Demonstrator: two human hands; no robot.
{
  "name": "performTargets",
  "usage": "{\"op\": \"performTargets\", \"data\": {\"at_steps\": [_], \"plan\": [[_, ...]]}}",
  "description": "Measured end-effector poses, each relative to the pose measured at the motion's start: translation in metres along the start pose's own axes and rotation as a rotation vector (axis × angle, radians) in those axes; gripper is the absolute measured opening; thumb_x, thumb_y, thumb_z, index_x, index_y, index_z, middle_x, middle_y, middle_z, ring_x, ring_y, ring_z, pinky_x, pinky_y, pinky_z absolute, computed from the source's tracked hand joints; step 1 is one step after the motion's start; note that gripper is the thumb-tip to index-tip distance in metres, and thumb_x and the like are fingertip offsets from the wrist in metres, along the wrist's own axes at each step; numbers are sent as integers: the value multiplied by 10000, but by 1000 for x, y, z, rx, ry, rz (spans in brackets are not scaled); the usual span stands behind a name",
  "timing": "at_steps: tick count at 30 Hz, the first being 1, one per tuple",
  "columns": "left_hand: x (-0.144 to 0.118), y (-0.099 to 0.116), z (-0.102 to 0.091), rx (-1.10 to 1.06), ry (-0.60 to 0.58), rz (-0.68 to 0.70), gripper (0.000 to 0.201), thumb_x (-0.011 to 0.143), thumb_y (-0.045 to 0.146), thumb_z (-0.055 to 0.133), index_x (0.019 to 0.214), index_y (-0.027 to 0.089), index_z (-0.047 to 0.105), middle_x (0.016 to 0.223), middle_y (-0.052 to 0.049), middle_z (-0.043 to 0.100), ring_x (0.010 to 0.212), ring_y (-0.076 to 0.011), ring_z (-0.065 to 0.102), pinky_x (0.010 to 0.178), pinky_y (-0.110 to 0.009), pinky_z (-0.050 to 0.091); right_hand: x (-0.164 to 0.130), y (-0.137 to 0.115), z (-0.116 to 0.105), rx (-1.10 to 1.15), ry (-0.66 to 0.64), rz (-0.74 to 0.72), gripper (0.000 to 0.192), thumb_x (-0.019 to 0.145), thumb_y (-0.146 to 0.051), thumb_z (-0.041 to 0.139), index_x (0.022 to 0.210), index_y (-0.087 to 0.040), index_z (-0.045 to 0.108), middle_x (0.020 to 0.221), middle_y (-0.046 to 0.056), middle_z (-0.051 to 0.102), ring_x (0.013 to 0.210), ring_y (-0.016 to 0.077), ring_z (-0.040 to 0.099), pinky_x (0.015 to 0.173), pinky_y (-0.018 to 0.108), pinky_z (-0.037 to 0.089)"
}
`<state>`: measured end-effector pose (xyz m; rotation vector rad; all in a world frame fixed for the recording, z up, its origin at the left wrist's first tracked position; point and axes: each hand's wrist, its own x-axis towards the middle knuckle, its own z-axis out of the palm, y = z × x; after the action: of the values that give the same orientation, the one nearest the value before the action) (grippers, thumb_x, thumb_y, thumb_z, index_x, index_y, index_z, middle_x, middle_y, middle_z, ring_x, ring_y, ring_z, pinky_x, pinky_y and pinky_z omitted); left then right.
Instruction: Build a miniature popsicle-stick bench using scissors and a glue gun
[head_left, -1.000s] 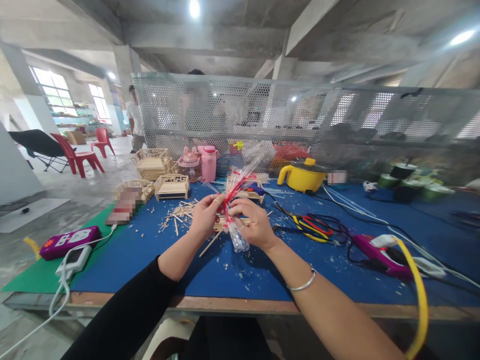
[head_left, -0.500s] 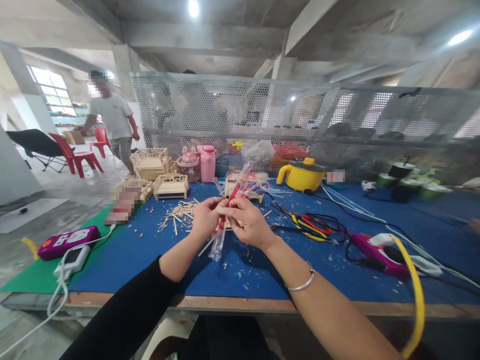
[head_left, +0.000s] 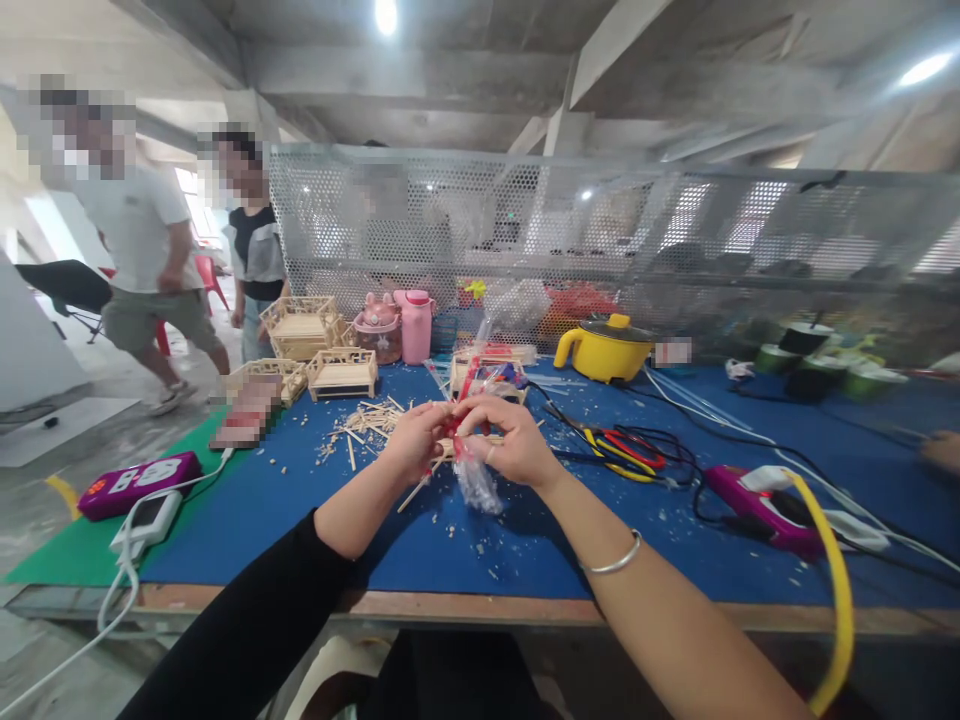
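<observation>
Between my hands is a clear plastic wrapper with red markings (head_left: pixel 478 485), crumpled and hanging below the fingers, its upper end rising above them. My left hand (head_left: pixel 415 442) pinches it from the left, fingers closed. On the right side, my right hand (head_left: pixel 510 440) is closed on the same wrapper, thumb and fingertips meeting the left ones. What lies inside the wrapper is blurred. Behind the hands stands a small wooden stick frame (head_left: pixel 455 380), partly covered. A pile of short wooden sticks (head_left: pixel 373 420) lies left of it on the blue table mat (head_left: pixel 292 530).
Small wooden frames (head_left: pixel 341 375) stand at the back left beside a pink bottle (head_left: pixel 415 330). A yellow electric pot (head_left: pixel 606 350) is behind, with pliers (head_left: pixel 622 455) and cables in front. Purple power strips (head_left: pixel 139 485) sit at both sides. Two people walk at left.
The wrapper has turned, its lower end swinging right and bunching up; both hands stay closed on it. At left, one person has come nearer and a second has appeared.
</observation>
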<state>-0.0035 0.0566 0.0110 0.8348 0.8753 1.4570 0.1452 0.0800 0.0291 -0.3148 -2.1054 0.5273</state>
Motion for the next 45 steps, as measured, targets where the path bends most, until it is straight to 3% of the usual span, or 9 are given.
{"op": "performTargets", "data": {"at_steps": [5,11,15,19,23,26,31,39,45], "plan": [[-2,1,1,122,62,134,319,587,388,727,765,153,607,588,27,564,456,-57,474,341,-134,241,0,11,-5,429,-36,240,48,707,-220,691,721,-190,657,913,40,667,858,169,613,802,324,472],[-4,1,2,217,58,293,295,655,385,692,813,158,590,625,24,581,465,-67,493,335,-142,282,3,7,-6,499,-63,354,169,760,-253,593,871,-203,710,908,25,672,861,169,595,801,315,452],[-5,2,5,187,-18,346,286,685,389,686,796,164,550,606,36,563,434,-50,455,339,-142,275,4,6,2,552,28,434,359,756,-205,558,1104,-243,637,841,-14,643,732,123,574,688,270,458],[-7,3,9,116,-15,360,294,692,390,695,795,171,526,561,75,500,376,-11,355,349,-134,262,4,11,5,676,191,413,437,704,-158,599,1122,-279,569,856,-34,591,689,98,572,587,228,453],[-8,5,9,106,-7,395,319,697,434,677,804,185,509,560,77,491,397,-38,428,342,-140,301,2,4,-1,532,319,326,158,700,-165,623,841,-219,576,712,-40,559,601,101,545,512,217,427],[-8,5,7,193,15,424,315,698,432,668,812,172,532,612,48,550,464,-71,529,370,-158,376,1,-6,0,166,277,133,17,754,-189,612,747,-205,613,672,-15,576,608,113,524,573,251,449],[-6,4,5,225,23,346,275,684,368,658,830,168,538,565,51,563,456,-91,560,370,-159,368,1,-7,5,-303,70,-136,292,767,-73,529,968,-222,679,912,54,601,821,154,567,727,296,485],[-8,5,6,154,-11,151,247,626,349,651,735,167,525,516,43,568,427,-94,559,361,-154,329,0,-5,-11,-295,-153,-177,387,675,4,462,916,-181,701,987,80,614,895,177,592,799,331,497],[-3,5,1,105,34,95,178,605,292,622,692,158,542,523,32,569,422,-78,532,361,-150,315,1,-3,-12,-184,-144,-77,289,796,-100,497,954,-208,713,1056,77,649,967,183,613,874,365,487]]}}
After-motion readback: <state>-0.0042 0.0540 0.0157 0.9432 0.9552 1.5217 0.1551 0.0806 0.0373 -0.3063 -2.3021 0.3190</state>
